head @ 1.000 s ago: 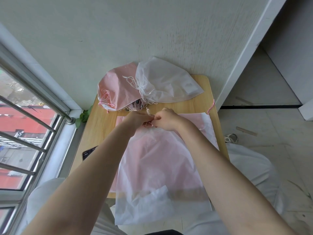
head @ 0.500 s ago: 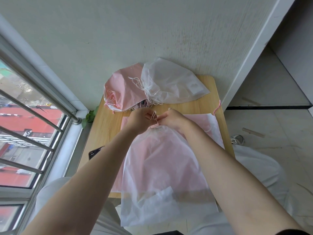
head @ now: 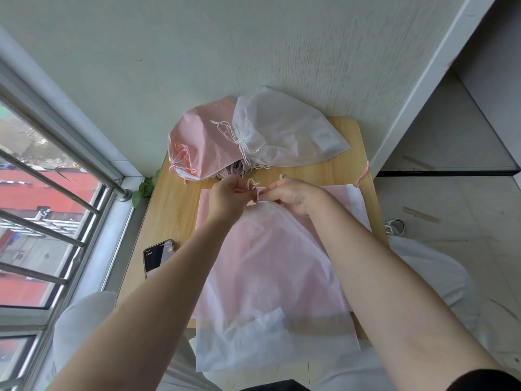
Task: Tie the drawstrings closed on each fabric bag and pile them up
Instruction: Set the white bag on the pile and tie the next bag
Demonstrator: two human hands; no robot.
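While both hands pinch drawstring (head: 255,190), white bag (head: 270,266) mouth gathered, contents unclear

a narrow home corner beside a window, likely an enclosed balcony or a small room of a flat. a small light-wood table (head: 346,170) is pushed against a plain pale textured wall (head: 197,52). the window (head: 42,221) at the left has metal guard bars (head: 50,182), with red roofs of other buildings below, so the place sits high up. a smartphone (head: 156,256) lies on the table, and the floor (head: 456,210) is pale tile.
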